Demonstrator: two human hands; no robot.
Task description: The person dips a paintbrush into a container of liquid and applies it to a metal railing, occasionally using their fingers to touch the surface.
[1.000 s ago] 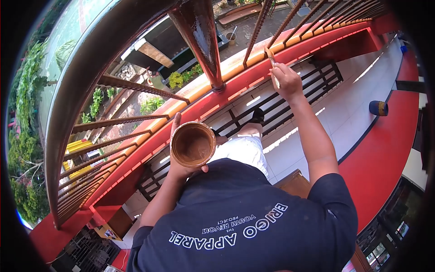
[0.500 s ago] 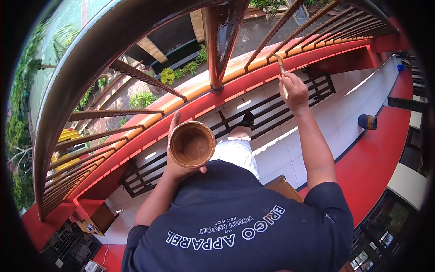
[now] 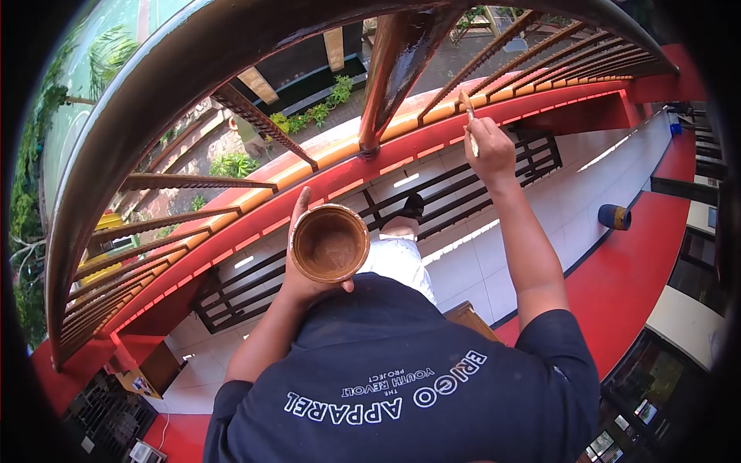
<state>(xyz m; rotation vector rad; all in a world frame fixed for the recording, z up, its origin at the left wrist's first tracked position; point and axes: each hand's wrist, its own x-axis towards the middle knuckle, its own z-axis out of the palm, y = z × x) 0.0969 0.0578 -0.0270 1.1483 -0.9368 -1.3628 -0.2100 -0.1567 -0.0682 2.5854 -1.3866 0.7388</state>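
My left hand [image 3: 302, 279] is wrapped around a round paint cup [image 3: 330, 275], its mouth facing up. Brown paint coats the cup's inside. Raised at the right, my right hand [image 3: 492, 150] grips a paintbrush [image 3: 468, 110] by its pale handle. The bristle end points away from me and overlaps the orange ledge [image 3: 401, 128] at the foot of the brown railing bars [image 3: 486, 60].
A thick glossy brown post [image 3: 394, 69] and curved handrail [image 3: 93, 131] stand ahead. Below the ledge runs a red beam [image 3: 332, 177]. A dark slatted bench [image 3: 448, 189] lies beyond my legs. A blue-and-brown pot [image 3: 614, 217] stands at the right.
My right hand and the brush have shifted slightly left and down, and the brush stands straighter. The surroundings have shifted a little in view. The left hand still holds the cup.
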